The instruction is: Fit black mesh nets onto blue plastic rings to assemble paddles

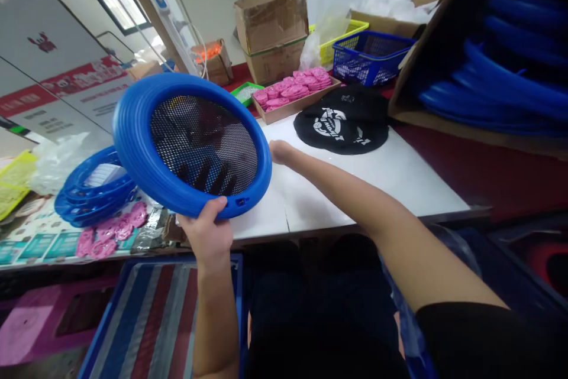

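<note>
A thick, ridged blue ring with black mesh [208,142] across its middle is held up and tilted above the left part of the white tabletop [310,190]. My left hand [208,231] grips its lower rim, thumb on the front, with fingers showing dark through the mesh. At the ring's right edge is my right hand [280,152]; its fingers are hidden behind the ring, so I cannot see what they do. Farther right, round black cloth pieces [341,122] with white print lie on the tabletop.
Pink pieces fill a shallow carton [295,95] at the back. Blue rings lie in a large cardboard box [444,122] at right and in a pile [91,187] at left. A blue basket [373,57] and stacked cartons [273,30] stand behind. A striped surface [151,320] is below.
</note>
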The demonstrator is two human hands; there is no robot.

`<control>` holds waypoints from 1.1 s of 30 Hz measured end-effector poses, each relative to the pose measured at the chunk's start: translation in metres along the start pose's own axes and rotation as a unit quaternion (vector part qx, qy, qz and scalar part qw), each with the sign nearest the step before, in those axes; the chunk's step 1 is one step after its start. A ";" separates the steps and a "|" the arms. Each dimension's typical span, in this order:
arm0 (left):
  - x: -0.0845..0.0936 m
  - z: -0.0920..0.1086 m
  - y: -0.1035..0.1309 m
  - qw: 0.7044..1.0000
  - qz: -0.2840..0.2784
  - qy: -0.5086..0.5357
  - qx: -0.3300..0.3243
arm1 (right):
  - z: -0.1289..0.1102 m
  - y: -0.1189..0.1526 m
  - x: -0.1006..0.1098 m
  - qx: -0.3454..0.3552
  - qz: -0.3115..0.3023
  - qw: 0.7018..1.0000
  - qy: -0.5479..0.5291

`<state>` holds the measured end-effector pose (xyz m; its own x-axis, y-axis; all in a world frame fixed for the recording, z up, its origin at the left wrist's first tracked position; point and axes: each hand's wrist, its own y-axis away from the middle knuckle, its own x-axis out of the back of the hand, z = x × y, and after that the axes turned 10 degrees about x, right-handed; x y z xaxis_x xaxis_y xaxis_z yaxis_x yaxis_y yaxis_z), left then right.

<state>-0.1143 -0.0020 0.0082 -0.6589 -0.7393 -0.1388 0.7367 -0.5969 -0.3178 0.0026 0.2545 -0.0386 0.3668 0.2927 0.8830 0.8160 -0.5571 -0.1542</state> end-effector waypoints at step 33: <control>-0.128 -0.035 0.076 0.967 -0.009 0.198 0.162 | -0.106 0.208 -0.017 -0.063 0.482 0.763 -0.427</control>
<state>0.0208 0.0582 -0.0306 -0.6314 -0.5885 -0.5051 0.6911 -0.7224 -0.0222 0.1188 0.0506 -0.0389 0.9702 0.0686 -0.2322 -0.0466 -0.8881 -0.4573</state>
